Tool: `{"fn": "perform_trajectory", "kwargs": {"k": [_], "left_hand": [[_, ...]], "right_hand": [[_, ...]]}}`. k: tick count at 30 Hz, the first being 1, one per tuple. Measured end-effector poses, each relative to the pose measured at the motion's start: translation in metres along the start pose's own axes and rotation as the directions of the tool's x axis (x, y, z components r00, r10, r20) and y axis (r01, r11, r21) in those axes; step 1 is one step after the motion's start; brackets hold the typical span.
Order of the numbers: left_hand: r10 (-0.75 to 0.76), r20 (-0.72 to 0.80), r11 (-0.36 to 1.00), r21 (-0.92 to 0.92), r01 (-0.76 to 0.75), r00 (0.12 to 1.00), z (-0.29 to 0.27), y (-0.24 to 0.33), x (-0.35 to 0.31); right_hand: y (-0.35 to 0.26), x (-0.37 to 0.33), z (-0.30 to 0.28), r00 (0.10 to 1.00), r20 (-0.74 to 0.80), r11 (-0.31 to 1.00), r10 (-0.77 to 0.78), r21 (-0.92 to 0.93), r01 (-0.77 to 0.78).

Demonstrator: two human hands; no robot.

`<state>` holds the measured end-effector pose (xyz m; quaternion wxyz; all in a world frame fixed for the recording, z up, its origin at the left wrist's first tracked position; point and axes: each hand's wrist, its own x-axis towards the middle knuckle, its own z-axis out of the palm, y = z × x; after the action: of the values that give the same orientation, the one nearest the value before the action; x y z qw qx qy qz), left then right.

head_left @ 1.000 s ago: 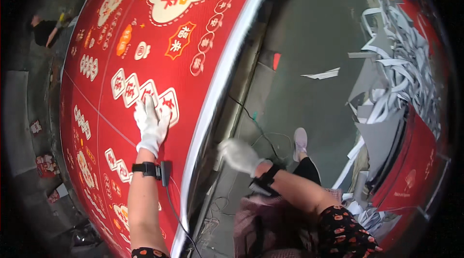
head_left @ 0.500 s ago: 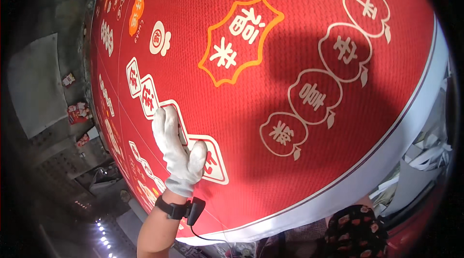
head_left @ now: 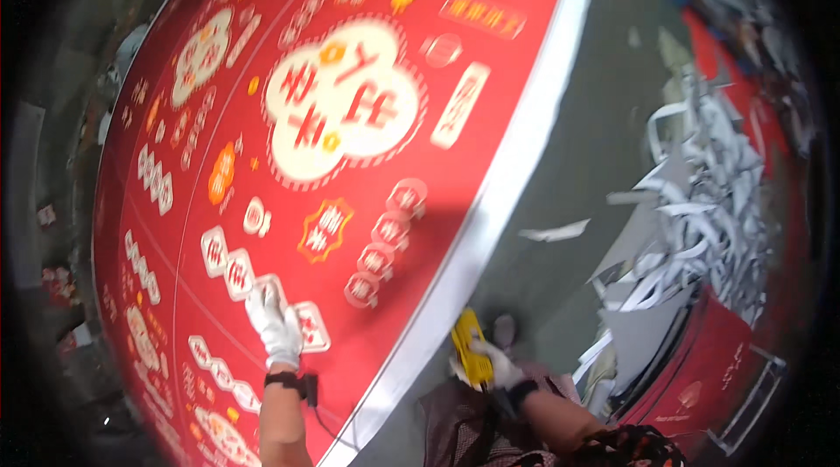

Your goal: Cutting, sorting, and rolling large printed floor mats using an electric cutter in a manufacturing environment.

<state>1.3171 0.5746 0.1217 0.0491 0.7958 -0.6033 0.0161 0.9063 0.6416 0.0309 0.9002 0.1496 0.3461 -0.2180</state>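
Observation:
A large red printed sheet [head_left: 289, 213] with a white border [head_left: 464, 257] fills the left and middle of the head view. It carries cream and orange motifs. My left hand [head_left: 276, 327], in a white glove, lies on the sheet over a row of cream square motifs, its fingers stretched out and holding nothing. My right hand [head_left: 503, 368], also white-gloved, is low and just beyond the border. It grips a yellow elongated hand tool [head_left: 473, 349]; blur hides its exact kind.
At the right, a heap of white cut strips [head_left: 700, 213] spills from a red container [head_left: 691, 362]. A loose white scrap [head_left: 557, 231] lies on the grey-green floor [head_left: 551, 178]. A thin cable [head_left: 331, 430] hangs from my left wrist.
The view has shifted, showing more of the sheet and the floor at the right. My right hand with the yellow tool has come into view. My left hand stays on the same motifs.

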Motion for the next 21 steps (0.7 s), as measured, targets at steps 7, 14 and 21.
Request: {"fn": "perform_trajectory", "kwargs": {"k": [7, 14, 21], "left_hand": [[-0.306, 0.368, 0.922, 0.346, 0.176, 0.878, -0.004, -0.014, -0.018], [-0.683, 0.454, 0.707, 0.606, 0.364, 0.572, 0.009, 0.111, 0.048], [-0.585, 0.747, 0.603, 0.139, 0.786, 0.317, 0.009, 0.272, 0.194]], "right_hand": [[-0.137, -0.217, 0.051, 0.971, 0.008, 0.963, -0.238, -0.128, 0.237], [-0.329, -0.265, 0.146, 0.753, 0.053, 0.748, -0.655, 0.185, 0.637], [-0.480, -0.291, 0.175, 0.744, 0.258, 0.703, -0.616, 0.606, 0.372]]}}
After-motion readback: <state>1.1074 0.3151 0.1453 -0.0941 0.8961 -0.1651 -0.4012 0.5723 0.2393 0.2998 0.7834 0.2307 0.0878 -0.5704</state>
